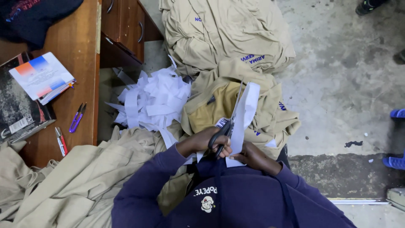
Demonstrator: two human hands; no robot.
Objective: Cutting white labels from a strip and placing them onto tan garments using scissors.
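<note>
Far left, wooden tabletop (80,63): a booklet (40,76) on a dark book (17,112), purple snips (77,117), a red-and-white pen (60,141) near the edge. None of it is near your hands. Tan garments (71,181) spill below the tabletop and across your lap.

Next over, a loose heap of white paper strips (154,99) on the floor, with more folded tan shirts (223,33) stacked behind it.

Centre: your left hand (209,143) is closed through the black handles of the scissors (228,124), blades pointing away from you and running up along the white paper strip (244,114). The blades look nearly together, but how far apart they stand is hard to tell. The strip stands up just in front of your chest, above the tan shirt on your lap, its left edge touching the blades.

Right of that, your right hand (253,156) pinches the strip's lower end, fingers closed on it.

Handling, as a judgement: the strip is light, thin and floppy, easily creased or torn, so hold it low by the edge and keep it taut against the blades. The scissors are stiff and sharp; keep your grip in the loops.

Far right: bare concrete floor (337,84), blue sandals (396,139) at the edge.
</note>
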